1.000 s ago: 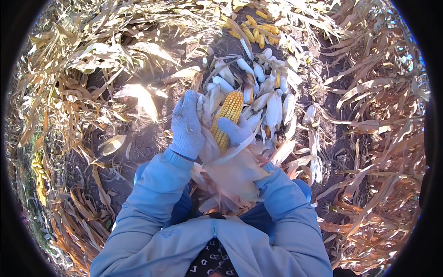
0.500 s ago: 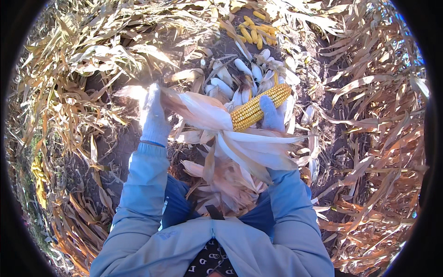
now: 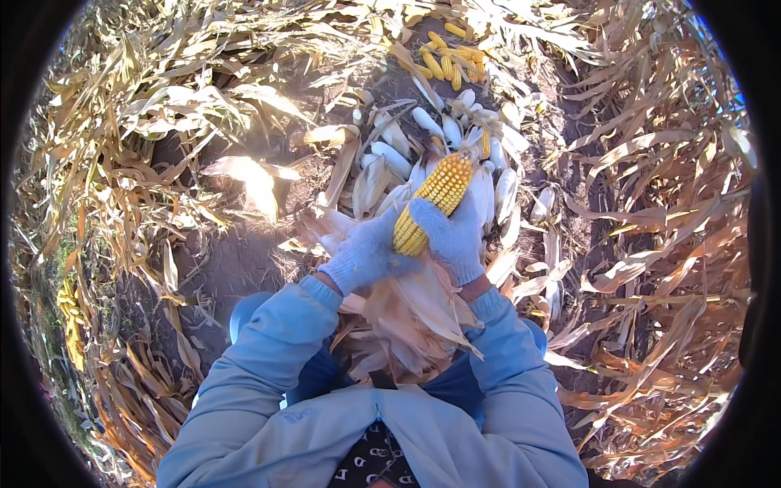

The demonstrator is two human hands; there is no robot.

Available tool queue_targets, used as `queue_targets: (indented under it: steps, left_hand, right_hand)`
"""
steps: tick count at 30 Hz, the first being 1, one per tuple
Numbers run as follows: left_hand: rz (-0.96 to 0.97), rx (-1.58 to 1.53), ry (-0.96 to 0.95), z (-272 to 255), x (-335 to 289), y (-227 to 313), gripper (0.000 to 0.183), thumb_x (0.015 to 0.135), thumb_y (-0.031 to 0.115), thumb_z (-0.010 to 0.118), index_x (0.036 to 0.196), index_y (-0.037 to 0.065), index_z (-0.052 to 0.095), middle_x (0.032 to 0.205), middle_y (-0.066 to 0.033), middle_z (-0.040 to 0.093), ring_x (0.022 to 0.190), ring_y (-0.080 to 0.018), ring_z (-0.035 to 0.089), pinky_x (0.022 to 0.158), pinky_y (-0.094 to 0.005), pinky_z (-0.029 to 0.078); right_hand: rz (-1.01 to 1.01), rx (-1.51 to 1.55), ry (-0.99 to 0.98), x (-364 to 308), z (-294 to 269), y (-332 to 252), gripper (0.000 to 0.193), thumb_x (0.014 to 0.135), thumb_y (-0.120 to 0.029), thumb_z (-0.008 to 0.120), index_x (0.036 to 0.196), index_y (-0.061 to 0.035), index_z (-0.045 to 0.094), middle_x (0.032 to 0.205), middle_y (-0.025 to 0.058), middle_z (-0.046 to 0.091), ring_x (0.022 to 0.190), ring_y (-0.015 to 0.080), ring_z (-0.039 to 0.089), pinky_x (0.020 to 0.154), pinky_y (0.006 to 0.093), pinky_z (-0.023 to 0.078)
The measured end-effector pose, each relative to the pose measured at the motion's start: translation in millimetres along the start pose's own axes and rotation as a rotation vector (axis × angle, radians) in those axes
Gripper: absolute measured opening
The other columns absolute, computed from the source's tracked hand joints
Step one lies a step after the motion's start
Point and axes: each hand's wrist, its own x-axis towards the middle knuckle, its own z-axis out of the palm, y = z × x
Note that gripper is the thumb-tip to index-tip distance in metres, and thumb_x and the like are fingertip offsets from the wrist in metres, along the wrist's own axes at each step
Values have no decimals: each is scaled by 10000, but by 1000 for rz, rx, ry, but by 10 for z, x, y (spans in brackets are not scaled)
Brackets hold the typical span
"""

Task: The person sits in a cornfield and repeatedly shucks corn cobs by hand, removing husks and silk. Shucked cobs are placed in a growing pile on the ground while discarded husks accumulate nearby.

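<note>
Both gloved, both closed on one yellow corn cob (image 3: 435, 203) held up above the lap: left hand (image 3: 366, 254) gripping the base where the dry husk (image 3: 415, 317) hangs down, right hand (image 3: 455, 232) wrapped round the bare kernels, apparently steadying for stripping. Just beyond, unhusked ears (image 3: 390, 159) heaped on soil; farther off, bare cobs (image 3: 447, 61).

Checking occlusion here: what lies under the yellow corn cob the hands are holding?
Below the cob, peeled dry husks hang over the lap. Beyond its tip lies a pile of unhusked ears. The gloved hands hide the cob's base.
</note>
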Motion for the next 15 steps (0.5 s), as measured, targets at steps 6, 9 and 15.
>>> queue_targets:
  steps: [6, 9, 15]
  left_hand:
    - [-139, -440, -166, 103, -63, -44, 789, 807, 208, 888, 1476, 45, 503, 1338, -125, 661, 1221, -225, 630, 1058, -373, 504]
    - [-250, -620, -290, 54, -47, 299, 680, 822, 123, 866, 1420, 41, 553, 1285, -70, 668, 1192, -156, 616, 1039, -341, 510]
    - [-174, -654, -189, 248, -170, 361, 673, 830, 62, 834, 1430, 57, 529, 1269, -35, 659, 1173, -132, 611, 1030, -323, 512]
  right_hand:
    - [80, 106, -64, 16, -90, -39, 445, 867, -85, 795, 1250, -20, 578, 1021, 48, 684, 874, 134, 687, 766, 292, 590]
    - [147, 147, -37, 33, -218, 9, 438, 879, -95, 791, 1253, -14, 577, 1023, 49, 684, 875, 137, 687, 760, 291, 589]
    - [135, 248, -131, 71, -330, 55, 442, 892, -100, 786, 1267, -6, 573, 1046, 55, 676, 891, 136, 684, 772, 287, 588]
